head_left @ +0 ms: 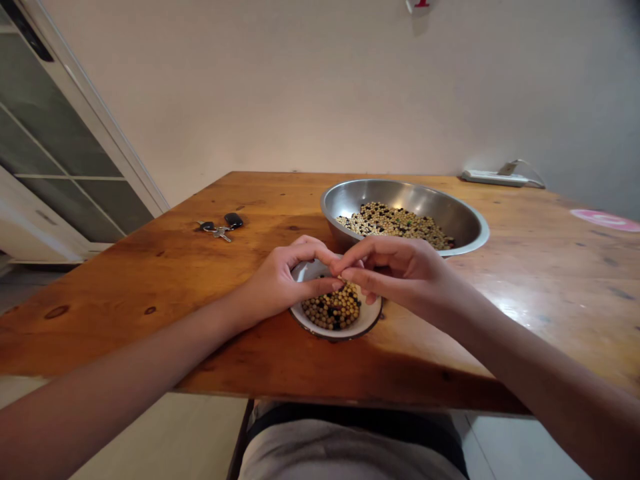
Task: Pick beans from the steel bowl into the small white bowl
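Note:
A small white bowl [369, 321] of tan and black beans sits near the table's front edge. My left hand [285, 277] curls around the bowl's left rim, with thumb and forefinger pinched together above the beans. My right hand [395, 267] hovers over the bowl's right side, fingers bent and pressed together, its fingertips meeting those of the left hand. Whatever is pinched between the fingertips is too small to make out. Behind them stands a large steel bowl [450, 213] holding mixed beans [395, 223].
The wooden table [150, 280] carries a bunch of keys with a black fob [223, 227] at the left and a pink disc [605, 219] at the far right. A white power strip [493, 177] lies against the wall. A glass-door cabinet [55, 147] stands to the left.

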`<state>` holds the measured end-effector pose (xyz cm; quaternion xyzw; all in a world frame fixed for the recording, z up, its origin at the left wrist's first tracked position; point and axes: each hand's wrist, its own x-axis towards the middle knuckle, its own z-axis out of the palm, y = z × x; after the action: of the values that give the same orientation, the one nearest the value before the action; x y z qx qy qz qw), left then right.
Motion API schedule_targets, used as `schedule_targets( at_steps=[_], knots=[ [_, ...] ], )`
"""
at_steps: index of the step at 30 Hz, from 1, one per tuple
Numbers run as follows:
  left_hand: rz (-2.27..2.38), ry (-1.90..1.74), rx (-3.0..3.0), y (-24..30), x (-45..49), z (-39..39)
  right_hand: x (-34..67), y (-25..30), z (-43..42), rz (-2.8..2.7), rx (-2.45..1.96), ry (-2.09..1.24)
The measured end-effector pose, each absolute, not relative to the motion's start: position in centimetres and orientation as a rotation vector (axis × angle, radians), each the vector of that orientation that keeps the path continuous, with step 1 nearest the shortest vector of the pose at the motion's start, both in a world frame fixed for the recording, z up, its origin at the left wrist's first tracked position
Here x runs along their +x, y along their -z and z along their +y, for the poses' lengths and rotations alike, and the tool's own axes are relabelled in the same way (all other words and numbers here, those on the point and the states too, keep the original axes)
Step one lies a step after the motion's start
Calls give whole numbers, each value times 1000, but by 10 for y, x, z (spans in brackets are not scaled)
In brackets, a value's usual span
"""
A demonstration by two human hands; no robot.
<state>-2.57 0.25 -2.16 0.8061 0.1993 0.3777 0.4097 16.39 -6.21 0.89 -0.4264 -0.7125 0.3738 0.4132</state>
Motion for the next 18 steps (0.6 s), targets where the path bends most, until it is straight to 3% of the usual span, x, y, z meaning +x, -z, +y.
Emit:
schedule_targets(
  at_steps=[15, 18],
  knots=[
    [552, -911, 1993, 16, -25, 0, 161, -14, -72, -1795, -1012, -796],
    [545, -910, 1991, 15, -24, -1, 174, -30, -69, -1679, -989, -620]
  ],
)
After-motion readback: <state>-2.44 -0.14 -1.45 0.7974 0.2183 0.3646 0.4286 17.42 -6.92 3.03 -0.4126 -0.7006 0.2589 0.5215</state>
